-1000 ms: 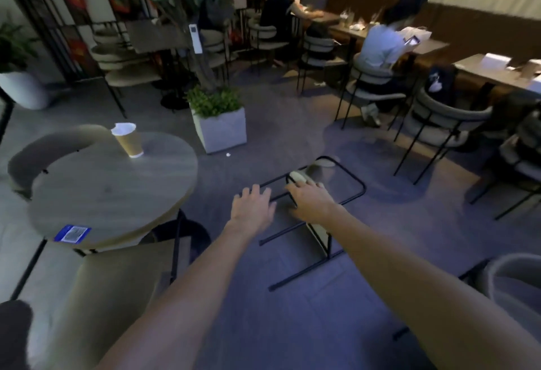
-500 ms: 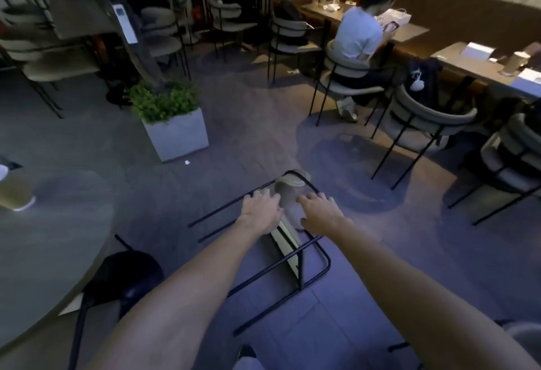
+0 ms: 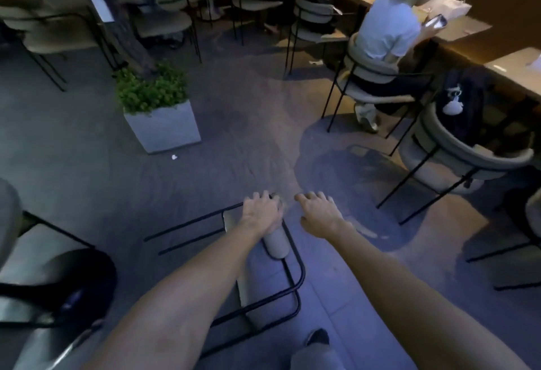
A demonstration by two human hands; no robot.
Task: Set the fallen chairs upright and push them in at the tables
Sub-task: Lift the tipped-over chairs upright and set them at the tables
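A fallen chair with a thin black metal frame and beige padding lies on its side on the grey floor, low in the middle of the view. My left hand rests on top of its padded roll, fingers curled over it. My right hand hovers just to the right of the chair with fingers spread, holding nothing. Both forearms reach in from the bottom edge. The edge of a round table shows at the far left.
A square white planter with green leaves stands to the upper left. A seated person and an empty chair with a dark bag are at right. More chairs and tables fill the back. My shoe is near the chair's legs.
I have stepped closer and the view has swung right, so the table has slid out to the left. My left hand has closed onto the chair's padding; my right hand has come off it.
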